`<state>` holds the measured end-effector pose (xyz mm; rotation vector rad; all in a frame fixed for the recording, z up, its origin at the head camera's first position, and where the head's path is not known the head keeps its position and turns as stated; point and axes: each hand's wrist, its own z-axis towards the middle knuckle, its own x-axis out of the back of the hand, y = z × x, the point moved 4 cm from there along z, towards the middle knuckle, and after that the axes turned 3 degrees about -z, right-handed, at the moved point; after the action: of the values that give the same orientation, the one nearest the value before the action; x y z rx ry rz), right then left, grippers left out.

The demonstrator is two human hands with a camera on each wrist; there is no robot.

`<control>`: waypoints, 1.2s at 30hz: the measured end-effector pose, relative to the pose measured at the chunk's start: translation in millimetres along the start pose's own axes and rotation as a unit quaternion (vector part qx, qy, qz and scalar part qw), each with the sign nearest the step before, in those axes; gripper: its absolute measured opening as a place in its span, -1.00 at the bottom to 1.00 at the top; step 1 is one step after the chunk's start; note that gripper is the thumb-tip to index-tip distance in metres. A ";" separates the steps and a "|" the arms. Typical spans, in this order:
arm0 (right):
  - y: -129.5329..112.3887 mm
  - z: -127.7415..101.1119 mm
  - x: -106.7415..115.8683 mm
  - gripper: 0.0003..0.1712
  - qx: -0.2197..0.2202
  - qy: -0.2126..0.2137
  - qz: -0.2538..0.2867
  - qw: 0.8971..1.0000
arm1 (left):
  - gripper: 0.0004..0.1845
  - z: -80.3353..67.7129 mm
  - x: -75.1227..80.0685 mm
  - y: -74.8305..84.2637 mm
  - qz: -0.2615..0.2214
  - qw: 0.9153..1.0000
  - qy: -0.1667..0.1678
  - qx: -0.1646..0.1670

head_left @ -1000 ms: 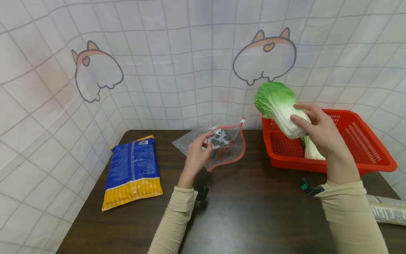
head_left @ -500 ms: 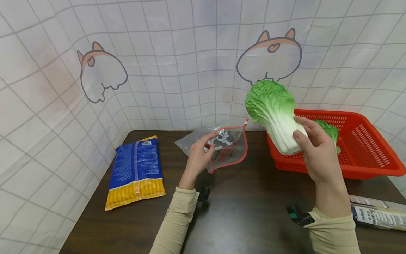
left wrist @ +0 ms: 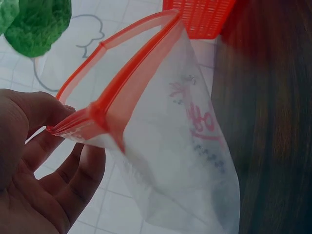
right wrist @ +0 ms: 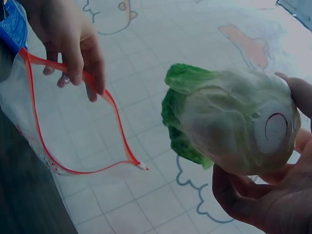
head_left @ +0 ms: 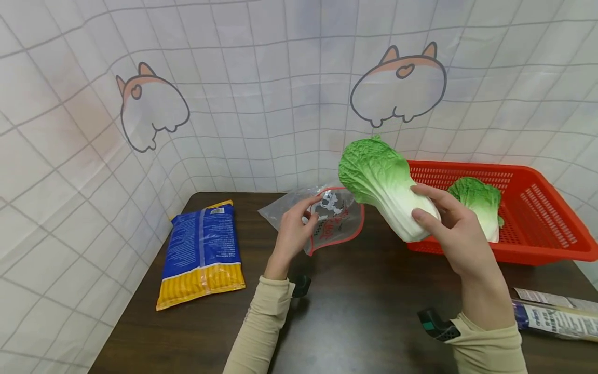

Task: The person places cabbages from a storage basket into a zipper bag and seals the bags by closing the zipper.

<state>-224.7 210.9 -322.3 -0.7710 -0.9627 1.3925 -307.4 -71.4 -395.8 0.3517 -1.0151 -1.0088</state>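
My right hand (head_left: 460, 236) grips cabbage (head_left: 385, 187) by white base, aloft between clear bag (head_left: 338, 221) and red basket (head_left: 556, 254). Probably light; base looks firm, leaves softer: base best hold. My left hand (head_left: 291, 228) pinches bag's rim, mouth gaping. Film likely limp, slippery; red edge seems stiffer, surer.

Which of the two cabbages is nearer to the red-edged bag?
The cabbage in the right hand; the other cabbage lies farther away, in the red basket.
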 end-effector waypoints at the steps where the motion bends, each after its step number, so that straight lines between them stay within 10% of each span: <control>1: 0.8 -0.1 -0.8 -0.50 -0.003 -0.008 -0.013 1.000 | -0.58 0.0 -0.7 0.5 -0.001 1.000 -0.003 -0.001; 13: 11.1 2.3 -5.5 -0.50 -0.020 -0.062 -0.204 0.977 | -0.54 -2.6 3.4 -0.4 -0.005 1.000 -0.027 0.015; 36: 18.2 -0.3 3.5 -0.51 -0.042 -0.130 -0.238 0.962 | -0.49 -1.5 0.0 -6.9 -0.039 0.997 -0.056 0.031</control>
<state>-232.7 215.5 -338.3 -0.3828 -1.3201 1.0467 -309.9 -75.3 -401.2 0.3905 -1.1428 -1.0786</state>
